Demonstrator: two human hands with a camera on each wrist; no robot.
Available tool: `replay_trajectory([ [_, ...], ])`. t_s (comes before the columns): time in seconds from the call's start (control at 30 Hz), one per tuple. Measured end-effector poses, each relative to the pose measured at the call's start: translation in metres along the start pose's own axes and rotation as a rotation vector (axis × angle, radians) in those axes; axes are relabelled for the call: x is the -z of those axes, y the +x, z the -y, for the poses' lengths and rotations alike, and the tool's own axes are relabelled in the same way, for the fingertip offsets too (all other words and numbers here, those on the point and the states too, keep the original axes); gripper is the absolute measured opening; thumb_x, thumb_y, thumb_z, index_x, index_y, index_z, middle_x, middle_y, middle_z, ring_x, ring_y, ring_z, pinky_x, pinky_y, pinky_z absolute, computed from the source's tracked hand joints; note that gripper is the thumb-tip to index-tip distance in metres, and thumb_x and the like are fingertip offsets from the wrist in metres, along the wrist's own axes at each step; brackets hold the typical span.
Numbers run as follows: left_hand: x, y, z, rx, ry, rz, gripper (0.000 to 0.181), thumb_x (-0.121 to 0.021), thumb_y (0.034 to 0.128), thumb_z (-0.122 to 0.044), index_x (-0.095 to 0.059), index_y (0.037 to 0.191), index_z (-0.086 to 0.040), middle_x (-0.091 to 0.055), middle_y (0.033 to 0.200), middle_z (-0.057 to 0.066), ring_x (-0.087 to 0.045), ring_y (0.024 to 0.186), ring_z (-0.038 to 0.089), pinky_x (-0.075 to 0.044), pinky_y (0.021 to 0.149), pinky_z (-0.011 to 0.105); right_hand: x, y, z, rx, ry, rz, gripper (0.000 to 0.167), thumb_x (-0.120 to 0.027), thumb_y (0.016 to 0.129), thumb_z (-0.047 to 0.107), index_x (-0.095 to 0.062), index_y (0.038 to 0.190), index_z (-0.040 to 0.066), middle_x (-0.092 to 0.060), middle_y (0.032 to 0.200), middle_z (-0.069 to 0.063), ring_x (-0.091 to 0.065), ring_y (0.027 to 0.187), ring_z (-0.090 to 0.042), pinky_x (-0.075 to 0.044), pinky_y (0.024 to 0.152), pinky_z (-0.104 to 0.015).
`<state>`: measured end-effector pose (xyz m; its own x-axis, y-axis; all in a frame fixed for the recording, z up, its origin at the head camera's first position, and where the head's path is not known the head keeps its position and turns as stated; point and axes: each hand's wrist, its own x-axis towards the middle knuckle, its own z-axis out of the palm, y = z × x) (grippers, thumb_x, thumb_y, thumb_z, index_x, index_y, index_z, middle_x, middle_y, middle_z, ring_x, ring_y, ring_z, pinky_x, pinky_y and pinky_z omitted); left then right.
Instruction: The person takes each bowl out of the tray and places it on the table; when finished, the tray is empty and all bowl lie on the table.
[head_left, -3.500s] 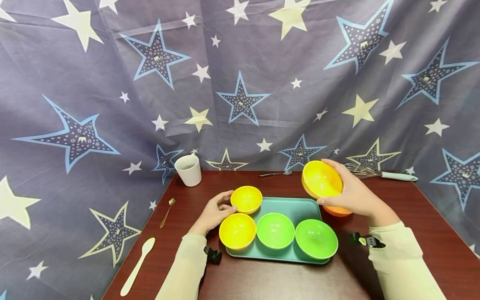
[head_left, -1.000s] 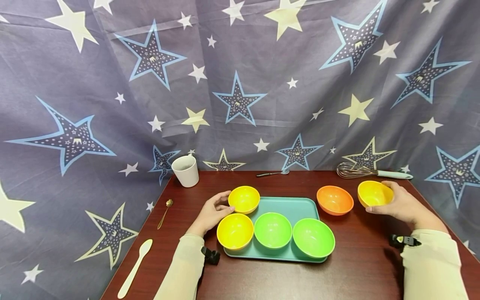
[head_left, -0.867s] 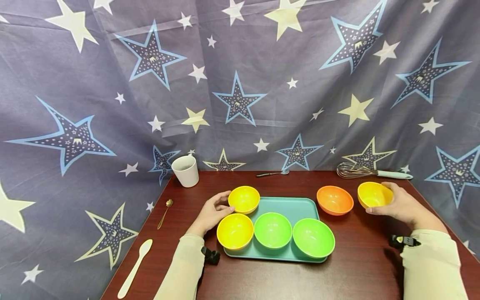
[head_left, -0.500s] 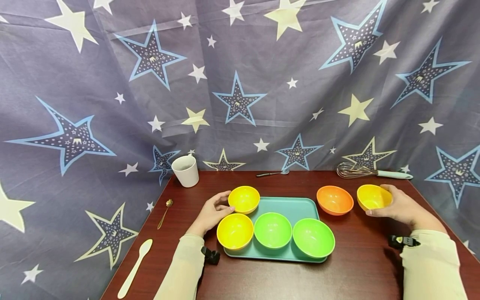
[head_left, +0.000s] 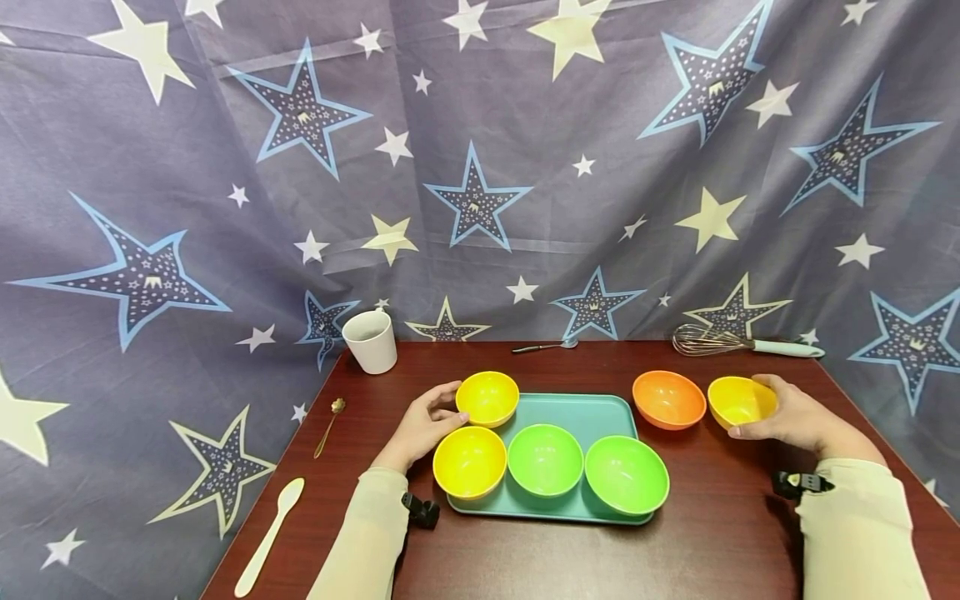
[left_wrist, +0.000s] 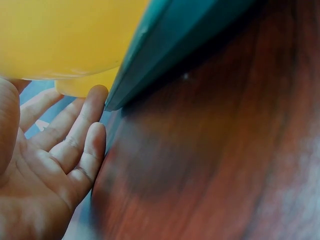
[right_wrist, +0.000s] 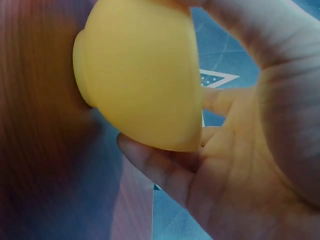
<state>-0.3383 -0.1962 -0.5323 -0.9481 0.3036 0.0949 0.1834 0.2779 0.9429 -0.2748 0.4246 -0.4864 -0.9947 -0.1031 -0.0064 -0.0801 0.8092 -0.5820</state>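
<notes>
My right hand (head_left: 806, 421) grips a yellow bowl (head_left: 735, 404) by its right side, thumb in front and fingers behind. The bowl is upright just right of an orange bowl (head_left: 669, 402); in the right wrist view the foot of the gripped bowl (right_wrist: 145, 75) is at or very near the tabletop. My left hand (head_left: 422, 427) holds the left side of another yellow bowl (head_left: 487, 398) at the back left of a teal tray (head_left: 577, 408). In front of it on the tray stand a yellow bowl (head_left: 470, 463) and two green bowls (head_left: 545, 461).
A white cup (head_left: 371, 343) stands at the back left. On the left lie a small gold spoon (head_left: 328, 429) and a cream spoon (head_left: 270, 537). A small dark-handled utensil (head_left: 543, 347) and a whisk (head_left: 746, 343) lie along the back edge, before a star-patterned cloth (head_left: 480, 167).
My right hand has carried the yellow bowl from above the orange bowl out to the right, then lowered it and shifted it slightly left beside the orange one. The left hand stays at its bowl.
</notes>
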Motion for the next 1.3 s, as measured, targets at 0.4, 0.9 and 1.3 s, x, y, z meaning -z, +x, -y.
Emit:
replay_trajectory([
  [0.4, 0.000, 0.000, 0.000, -0.010, -0.010, -0.006, 0.063, -0.080, 0.0955, -0.022, -0.054, 0.153, -0.020, -0.065, 0.135, 0.010, -0.071, 0.103, 0.026, -0.059, 0.087, 0.036, -0.003, 0.001, -0.003, 0.011, 0.081, 0.022, 0.114, -0.093, 0.078, 0.035, -0.023, 0.155, -0.013, -0.049, 0.137, -0.039, -0.053, 0.116, -0.048, -0.044, 0.097, -0.060],
  [0.9, 0.000, 0.001, 0.000, -0.008, -0.017, -0.002, 0.064, -0.081, 0.0950, -0.022, -0.054, 0.153, -0.019, -0.065, 0.134, 0.010, -0.071, 0.103, 0.026, -0.060, 0.085, 0.036, -0.003, -0.001, -0.001, 0.033, 0.079, 0.017, 0.112, -0.094, 0.077, 0.030, -0.025, 0.154, -0.013, -0.050, 0.137, -0.039, -0.054, 0.115, -0.046, -0.045, 0.093, -0.048],
  [1.3, 0.000, 0.000, -0.002, 0.004, -0.010, 0.004, 0.065, -0.081, 0.0949, -0.024, -0.053, 0.153, -0.020, -0.064, 0.136, 0.009, -0.071, 0.105, 0.027, -0.059, 0.087, 0.036, 0.013, -0.004, 0.014, -0.007, 0.109, -0.023, 0.112, -0.090, 0.084, 0.032, -0.018, 0.156, -0.016, -0.031, 0.147, -0.047, -0.038, 0.131, -0.065, -0.037, 0.103, -0.075],
])
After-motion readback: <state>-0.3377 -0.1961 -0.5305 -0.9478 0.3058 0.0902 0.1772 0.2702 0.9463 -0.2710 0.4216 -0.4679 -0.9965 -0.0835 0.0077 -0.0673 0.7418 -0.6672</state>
